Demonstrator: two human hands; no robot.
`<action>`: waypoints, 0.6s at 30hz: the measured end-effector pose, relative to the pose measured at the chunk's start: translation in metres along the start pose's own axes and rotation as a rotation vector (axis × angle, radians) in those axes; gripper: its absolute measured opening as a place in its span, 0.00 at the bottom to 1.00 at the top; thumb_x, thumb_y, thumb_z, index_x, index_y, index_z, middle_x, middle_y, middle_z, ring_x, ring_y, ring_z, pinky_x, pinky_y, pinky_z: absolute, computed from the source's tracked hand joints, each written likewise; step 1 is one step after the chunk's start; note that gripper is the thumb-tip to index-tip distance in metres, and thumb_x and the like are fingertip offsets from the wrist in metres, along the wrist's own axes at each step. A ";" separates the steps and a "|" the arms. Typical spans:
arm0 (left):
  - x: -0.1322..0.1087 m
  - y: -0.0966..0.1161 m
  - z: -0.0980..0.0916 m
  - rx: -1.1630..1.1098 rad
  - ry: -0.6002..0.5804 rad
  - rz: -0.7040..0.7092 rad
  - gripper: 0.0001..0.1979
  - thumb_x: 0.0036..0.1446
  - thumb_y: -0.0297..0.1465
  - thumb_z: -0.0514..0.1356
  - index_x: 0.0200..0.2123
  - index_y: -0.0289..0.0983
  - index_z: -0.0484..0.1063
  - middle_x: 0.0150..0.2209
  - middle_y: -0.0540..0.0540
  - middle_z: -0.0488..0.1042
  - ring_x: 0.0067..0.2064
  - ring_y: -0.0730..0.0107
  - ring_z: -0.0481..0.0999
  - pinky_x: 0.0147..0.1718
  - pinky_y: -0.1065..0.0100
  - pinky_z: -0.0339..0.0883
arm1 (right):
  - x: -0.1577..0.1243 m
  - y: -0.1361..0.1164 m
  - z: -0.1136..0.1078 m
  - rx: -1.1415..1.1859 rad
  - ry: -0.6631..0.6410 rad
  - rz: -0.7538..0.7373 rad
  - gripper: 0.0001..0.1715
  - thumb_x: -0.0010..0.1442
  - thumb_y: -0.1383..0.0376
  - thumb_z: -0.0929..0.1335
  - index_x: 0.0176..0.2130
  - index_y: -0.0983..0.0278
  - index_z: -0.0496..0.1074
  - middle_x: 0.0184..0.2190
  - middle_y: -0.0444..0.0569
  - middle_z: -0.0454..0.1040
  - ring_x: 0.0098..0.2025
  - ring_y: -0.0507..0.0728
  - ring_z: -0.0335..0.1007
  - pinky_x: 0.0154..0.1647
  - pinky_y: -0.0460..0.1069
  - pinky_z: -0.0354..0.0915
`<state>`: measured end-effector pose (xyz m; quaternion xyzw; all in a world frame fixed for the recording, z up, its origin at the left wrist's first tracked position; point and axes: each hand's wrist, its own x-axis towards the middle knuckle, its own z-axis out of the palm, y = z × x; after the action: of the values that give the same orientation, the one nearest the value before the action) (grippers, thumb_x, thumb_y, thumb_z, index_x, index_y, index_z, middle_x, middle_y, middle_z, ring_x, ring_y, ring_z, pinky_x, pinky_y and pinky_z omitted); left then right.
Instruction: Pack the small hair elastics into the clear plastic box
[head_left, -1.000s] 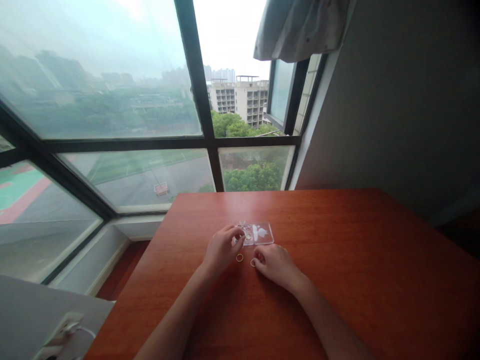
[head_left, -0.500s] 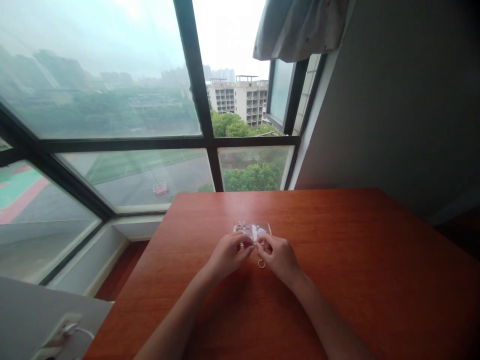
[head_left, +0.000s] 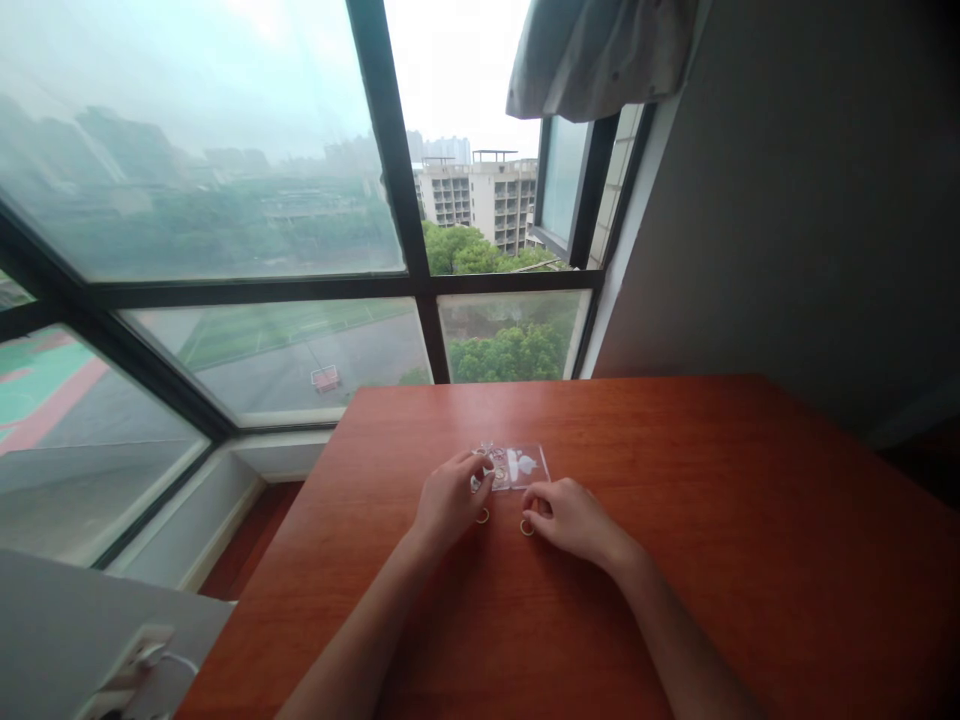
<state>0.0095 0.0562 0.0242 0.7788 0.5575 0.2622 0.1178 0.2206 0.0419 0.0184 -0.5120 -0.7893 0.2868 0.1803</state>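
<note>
Gold-coloured ring [head_left: 523,528] lay on the reddish-brown desk [head_left: 720,500], at the thumb of the right hand [head_left: 574,518], upper part hidden by the fingers. Both forearms [head_left: 364,605] ran up from the lower edge of view, cut off there. Right hand: fingers curled in to the thumb, nearly closed; could not tell whether the ring was gripped or only touched. Second ring [head_left: 487,517], similar, lay slightly farther off, just below the left thumb, partly covered. Left hand [head_left: 451,497]: thumb and forefinger bent towards each other, small gap between, at the left part of a clear case [head_left: 538,479]; could not tell if anything sat in the pinch. Case lay opened flat. Left half carried small shiny pieces [head_left: 498,457], too small to sort, partly behind the fingers. Right half showed a white patch [head_left: 527,466]; too small to read. Desk surface ran on wide to the right of the right hand; shorter stretch from case to far edge. Past that edge, dark window frame [head_left: 426,284], then trees [head_left: 517,352] and a pale building [head_left: 504,200].
</note>
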 end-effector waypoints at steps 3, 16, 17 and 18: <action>0.000 -0.002 -0.004 0.022 0.006 -0.013 0.06 0.58 0.31 0.56 0.35 0.40 0.72 0.32 0.50 0.74 0.30 0.72 0.70 0.31 0.72 0.59 | -0.001 0.001 -0.001 -0.016 -0.029 0.007 0.04 0.53 0.65 0.68 0.30 0.58 0.75 0.25 0.40 0.75 0.27 0.50 0.67 0.26 0.43 0.52; 0.000 0.003 -0.023 -0.093 -0.211 0.118 0.06 0.55 0.28 0.57 0.30 0.38 0.74 0.29 0.49 0.73 0.29 0.74 0.68 0.28 0.75 0.58 | 0.001 0.000 0.002 -0.053 0.002 -0.004 0.04 0.54 0.65 0.67 0.29 0.60 0.73 0.24 0.41 0.75 0.26 0.50 0.67 0.26 0.44 0.51; -0.001 0.005 -0.022 -0.122 -0.215 0.123 0.06 0.55 0.28 0.57 0.30 0.38 0.74 0.29 0.49 0.73 0.29 0.74 0.68 0.28 0.75 0.58 | 0.001 -0.001 0.003 -0.044 0.028 -0.008 0.04 0.54 0.65 0.67 0.29 0.60 0.73 0.24 0.41 0.74 0.26 0.50 0.67 0.27 0.44 0.51; -0.002 0.008 -0.020 -0.152 -0.216 0.127 0.06 0.55 0.29 0.57 0.30 0.37 0.74 0.29 0.49 0.73 0.29 0.74 0.68 0.28 0.75 0.58 | 0.002 -0.002 0.004 -0.032 0.059 -0.013 0.04 0.55 0.64 0.67 0.30 0.60 0.73 0.24 0.41 0.74 0.26 0.50 0.66 0.27 0.44 0.52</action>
<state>0.0051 0.0496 0.0439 0.8250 0.4698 0.2252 0.2190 0.2164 0.0424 0.0166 -0.5181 -0.7913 0.2578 0.1974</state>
